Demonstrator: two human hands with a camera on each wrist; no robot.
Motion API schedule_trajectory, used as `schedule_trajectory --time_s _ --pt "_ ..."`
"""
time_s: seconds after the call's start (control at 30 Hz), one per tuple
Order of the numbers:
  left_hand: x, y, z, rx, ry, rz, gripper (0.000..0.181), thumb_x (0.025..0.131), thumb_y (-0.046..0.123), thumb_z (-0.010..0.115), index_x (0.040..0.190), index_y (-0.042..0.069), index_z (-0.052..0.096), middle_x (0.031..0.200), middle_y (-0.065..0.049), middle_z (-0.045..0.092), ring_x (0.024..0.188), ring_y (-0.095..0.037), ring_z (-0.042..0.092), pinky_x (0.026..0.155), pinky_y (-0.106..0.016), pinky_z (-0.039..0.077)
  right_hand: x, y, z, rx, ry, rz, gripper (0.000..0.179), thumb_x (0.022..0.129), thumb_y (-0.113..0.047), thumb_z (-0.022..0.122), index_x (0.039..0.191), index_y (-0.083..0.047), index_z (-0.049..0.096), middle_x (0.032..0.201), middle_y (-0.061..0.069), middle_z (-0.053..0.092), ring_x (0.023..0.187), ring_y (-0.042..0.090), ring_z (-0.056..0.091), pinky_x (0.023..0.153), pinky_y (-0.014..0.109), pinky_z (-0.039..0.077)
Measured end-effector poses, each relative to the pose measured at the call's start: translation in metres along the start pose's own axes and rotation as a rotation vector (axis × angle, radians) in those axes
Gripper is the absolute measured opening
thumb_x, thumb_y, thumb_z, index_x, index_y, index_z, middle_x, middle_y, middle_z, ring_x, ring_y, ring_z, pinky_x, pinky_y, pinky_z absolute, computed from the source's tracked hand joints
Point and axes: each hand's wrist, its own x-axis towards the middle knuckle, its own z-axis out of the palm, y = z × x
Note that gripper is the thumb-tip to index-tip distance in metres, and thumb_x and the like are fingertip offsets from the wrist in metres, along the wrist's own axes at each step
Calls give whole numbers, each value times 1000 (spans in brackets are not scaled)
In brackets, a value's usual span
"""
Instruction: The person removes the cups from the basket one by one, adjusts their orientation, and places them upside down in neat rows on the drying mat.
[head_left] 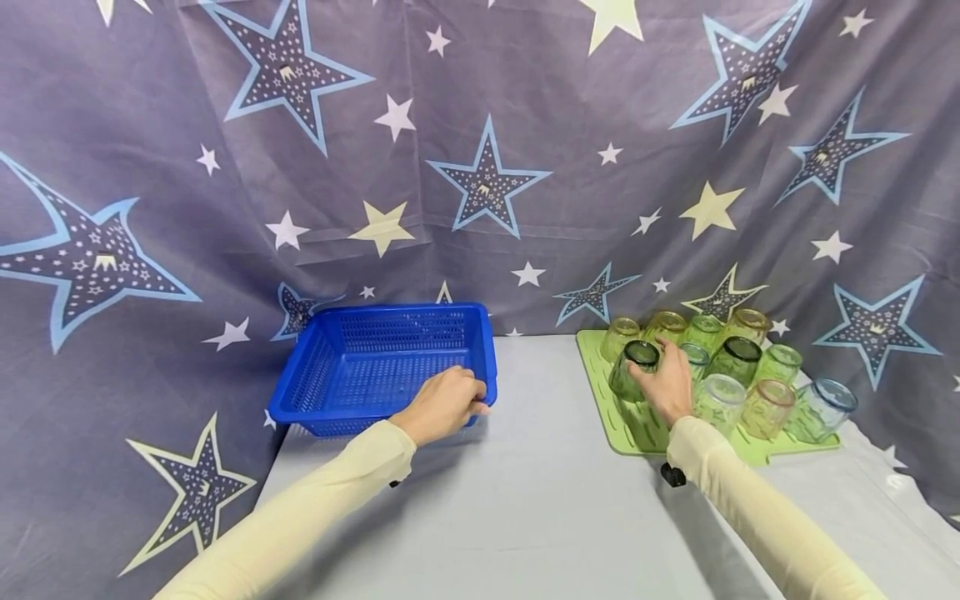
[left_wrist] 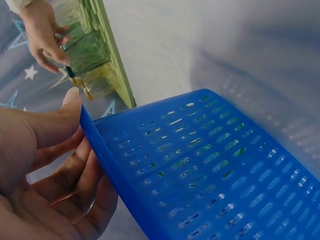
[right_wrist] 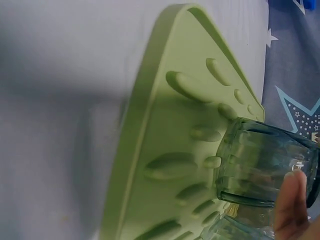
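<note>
In the head view my left hand (head_left: 446,404) is at the near right corner of a blue plastic basket (head_left: 378,311). The left wrist view shows this hand's thumb on one side of the basket wall (left_wrist: 195,155) and its fingers curled on the other. On the right, my right hand (head_left: 670,379) grips a dark green drinking glass (head_left: 624,382) between thumb and fingers. The glass (right_wrist: 265,162) stands over the left part of a light green ridged mat (head_left: 611,421), and its lower edge meets the ridges in the right wrist view.
Several coloured glasses crowd the mat right of my right hand, among them a blue one (head_left: 823,408), a pink one (head_left: 767,410) and a dark green one (head_left: 733,360). Mat and basket stand on a white table (head_left: 540,483). A star-patterned curtain (head_left: 480,75) hangs behind.
</note>
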Motion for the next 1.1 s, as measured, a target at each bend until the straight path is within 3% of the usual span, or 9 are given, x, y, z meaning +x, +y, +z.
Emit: schedule_trajectory --time_s 0.27,0.4,0.5,0.6,0.77,0.97,1.1 --pt "0 -5 1 -59 -43 -32 16 100 22 70 98 11 81 88 1 69 82 -17 63 77 -34 56 -7 -3 0 64 128 -29 62 99 -34 68 147 -2 46 144 26 43 126 44 46 107 60 37" --pt "0 -8 -3 -121 -61 -84 16 100 23 70 100 11 81 90 2 70 85 -15 64 79 -33 55 -10 -8 3 124 222 -48 58 99 -39 68 142 -4 51 139 22 44 98 35 57 91 50 46" --pt "1 -12 -6 -147 -77 -118 17 100 26 70 98 13 81 89 5 70 83 -13 63 77 -32 55 -12 -12 7 176 261 -61 57 99 -42 67 141 -7 51 135 18 46 78 25 57 75 38 48" --pt "4 -17 -9 -166 -87 -147 17 101 27 69 98 14 80 87 7 71 81 -9 63 74 -31 55 -15 -17 12 231 252 -74 53 100 -41 66 138 -6 52 127 15 54 77 19 58 70 30 47" --pt "12 -30 -19 -214 -82 -181 17 102 23 68 101 11 80 89 2 74 73 -8 63 72 -33 56 -24 -33 28 307 133 -60 41 101 -38 65 126 -6 61 104 13 68 82 22 62 70 29 49" --pt "15 -45 -31 -211 -101 -237 19 102 23 67 105 9 79 96 -2 75 74 -9 64 73 -36 56 -47 -61 55 482 -196 73 36 102 -42 65 110 -7 66 94 18 70 72 30 65 61 40 59" --pt "15 -54 -38 -194 -125 -252 21 103 23 66 109 7 79 98 -2 75 77 -11 66 78 -39 57 -62 -79 71 547 -348 101 37 103 -41 64 105 -5 69 88 16 68 67 23 60 63 45 58"
